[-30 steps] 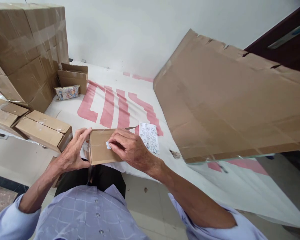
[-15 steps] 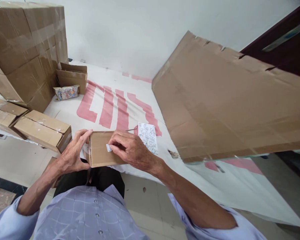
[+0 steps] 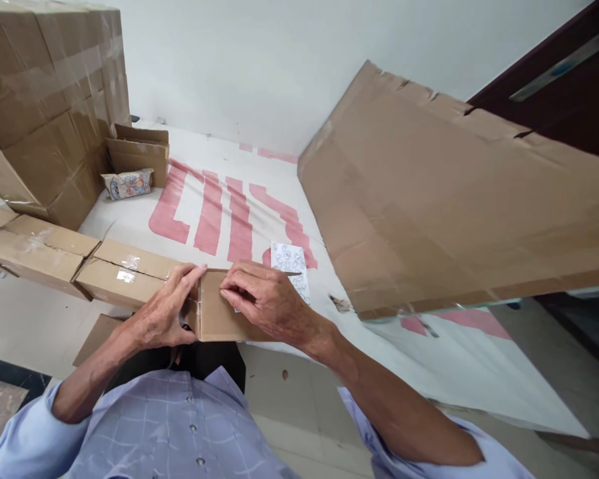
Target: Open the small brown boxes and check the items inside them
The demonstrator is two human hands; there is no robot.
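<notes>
A small brown cardboard box (image 3: 212, 322) lies at the near edge of the cloth-covered table. My left hand (image 3: 164, 313) clasps its left end, thumb at the near side and fingers at the far side. Over the top face, my right hand (image 3: 274, 299) is closed in a pinch, fingertips against the cardboard. Its fingers almost wholly hide a small white sticker. A thin pointed tool (image 3: 293, 273) pokes out beyond the right hand; its kind cannot be made out. Partly behind that hand lies a white sheet of small outlined labels (image 3: 284, 254).
Closed cardboard boxes (image 3: 44, 253) form a row along the near left edge. Stacked large cartons (image 3: 50, 100) rise behind them, beside a small open box (image 3: 140, 153) and a printed packet (image 3: 128, 184). A big cardboard panel (image 3: 444, 199) leans at right.
The row of boxes at left has shifted right, and so has the box in my left hand. My right hand now covers most of the sticker, which showed plainly before.
</notes>
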